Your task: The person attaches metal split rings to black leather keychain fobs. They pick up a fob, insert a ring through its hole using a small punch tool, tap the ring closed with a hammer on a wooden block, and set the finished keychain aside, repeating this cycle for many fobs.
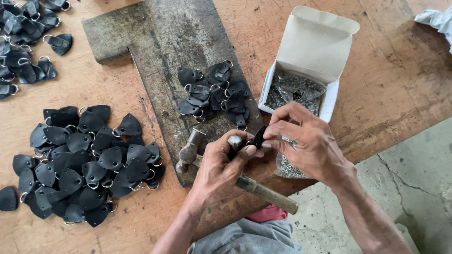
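Both hands pinch one black leather tab [258,138] btwn them: left hand [221,164] below-left, right hand [306,141] above-right; tab tilted upright, over hammer [188,153].

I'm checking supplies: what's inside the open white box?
The white box holds a clear bag of small metal pieces. The right hand covers the bag's lower end.

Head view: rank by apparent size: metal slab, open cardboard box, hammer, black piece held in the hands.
1. Metal slab
2. Open cardboard box
3. Hammer, partly hidden by the left hand, so its rank against the box is unsure
4. Black piece
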